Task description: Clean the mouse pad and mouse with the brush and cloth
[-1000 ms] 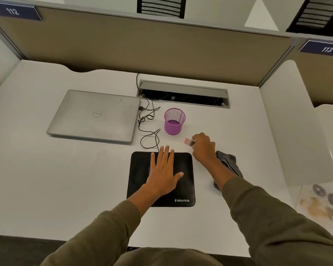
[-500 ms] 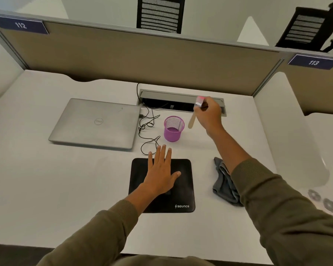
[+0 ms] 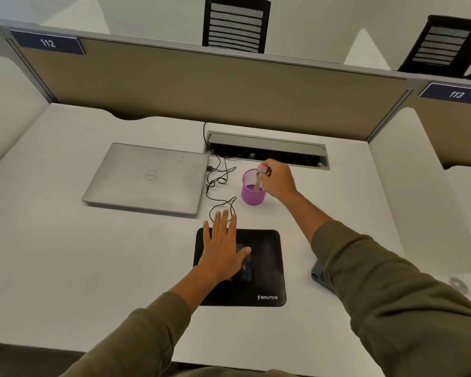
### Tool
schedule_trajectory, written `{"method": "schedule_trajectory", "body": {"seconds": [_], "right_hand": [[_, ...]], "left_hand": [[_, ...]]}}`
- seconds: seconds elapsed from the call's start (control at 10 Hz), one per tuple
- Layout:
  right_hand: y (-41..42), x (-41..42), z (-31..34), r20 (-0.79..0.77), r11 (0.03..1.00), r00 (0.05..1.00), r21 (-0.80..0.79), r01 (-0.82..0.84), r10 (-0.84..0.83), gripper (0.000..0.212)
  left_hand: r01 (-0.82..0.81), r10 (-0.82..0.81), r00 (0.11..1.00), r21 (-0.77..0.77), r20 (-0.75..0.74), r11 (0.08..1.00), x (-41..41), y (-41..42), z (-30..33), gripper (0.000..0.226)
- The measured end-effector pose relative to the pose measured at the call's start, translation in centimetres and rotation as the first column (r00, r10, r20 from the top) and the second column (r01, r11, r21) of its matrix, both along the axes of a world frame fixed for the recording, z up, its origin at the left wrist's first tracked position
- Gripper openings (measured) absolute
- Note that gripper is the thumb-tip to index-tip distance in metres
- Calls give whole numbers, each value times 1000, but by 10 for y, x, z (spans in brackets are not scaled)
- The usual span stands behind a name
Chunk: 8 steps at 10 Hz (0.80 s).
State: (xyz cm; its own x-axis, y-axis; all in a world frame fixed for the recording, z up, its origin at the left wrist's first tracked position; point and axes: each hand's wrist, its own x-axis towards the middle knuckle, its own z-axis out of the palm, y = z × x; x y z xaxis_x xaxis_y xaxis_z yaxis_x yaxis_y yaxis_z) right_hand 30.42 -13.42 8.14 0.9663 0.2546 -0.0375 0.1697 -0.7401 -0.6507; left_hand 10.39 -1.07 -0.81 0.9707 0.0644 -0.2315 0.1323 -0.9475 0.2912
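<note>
Black mouse pad (image 3: 267, 270) lies at the near middle of the white surface (image 3: 65, 268); it serves as the landmark. Left hand (image 3: 220, 254) lies flat on its left half, fingers (image 3: 225, 221) straight and spread, tips reaching past the far edge, gripping nothing. A dark shape under the palm is likely the mouse (image 3: 245, 268), mostly hidden. Right of the pad, a grey cloth (image 3: 319, 276) lies crumpled, partly behind the right sleeve, untouched. Beyond the pad, right hand (image 3: 279, 182) pinches the brush (image 3: 259, 178) near its pink end, wooden handle pointing down into the purple mesh cup (image 3: 252, 195). Far left of the pad sits a closed laptop (image 3: 147, 178), cable (image 3: 220, 191) looping between.

Judgement: brushing looks finished, with the brush going to the cup. Wiping with the cloth appears left, though I cannot tell for sure.
</note>
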Motion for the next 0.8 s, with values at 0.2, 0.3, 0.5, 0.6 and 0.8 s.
{"method": "schedule_trajectory", "body": {"seconds": [0.2, 0.3, 0.5, 0.6, 0.8], "right_hand": [[2, -3, -7, -37, 997, 999, -71, -4, 2, 23], [3, -4, -6, -52, 997, 998, -73, 23, -27, 43], [5, -5, 4, -30, 997, 997, -49, 66, -68, 66], [5, -12, 8, -11, 996, 998, -60, 60, -61, 63], [2, -19, 29, 237, 936, 968, -352, 5, 85, 74]], "left_hand": [[-15, 15, 1000, 3, -5, 1000, -5, 9, -3, 97], [-21, 21, 1000, 6, -14, 1000, -5, 10, -3, 96], [-26, 26, 1000, -7, -2, 1000, -1, 12, 5, 98], [-31, 31, 999, -12, 15, 999, 3, 15, 10, 98], [-65, 48, 984, 94, 171, 993, 38, 40, 39, 98]]}}
